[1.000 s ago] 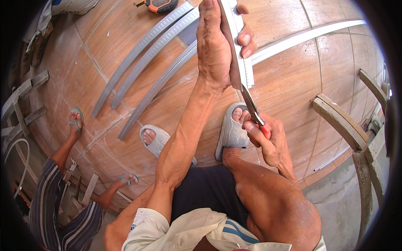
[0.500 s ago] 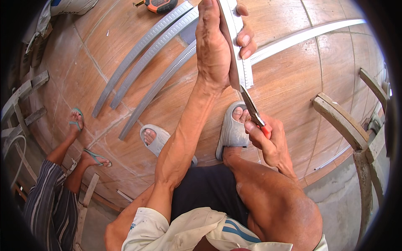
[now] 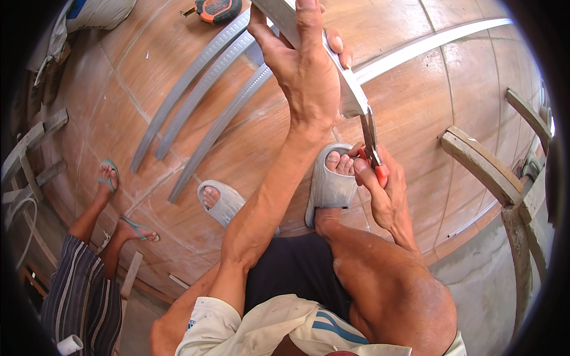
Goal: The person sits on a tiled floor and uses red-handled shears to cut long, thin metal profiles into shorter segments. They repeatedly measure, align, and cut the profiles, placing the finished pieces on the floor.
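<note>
My left hand (image 3: 312,80) is wrapped round a light grey metal channel (image 3: 355,99), its fingertips showing on the far side. The channel slants down towards me, and its upper part runs out of the picture. In my right hand (image 3: 389,199) is a pair of tin snips (image 3: 369,137) with red handles. The blades point away from me and meet the channel's near end at its right corner. They look parted around the edge there, though how deep the metal sits between them is hard to see.
Several grey ribbed metal channels (image 3: 178,101) lie on the tiled floor at left. A tape measure (image 3: 218,9) sits beyond them, and a long pale strip (image 3: 433,46) stretches right. A wooden trestle (image 3: 484,169) stands at right. Another person's sandalled foot (image 3: 138,228) is at left.
The channel has turned in my left hand, its near end swinging right and slightly up. The snips have shifted from its left edge to its right corner and stand more upright, blades apart.
</note>
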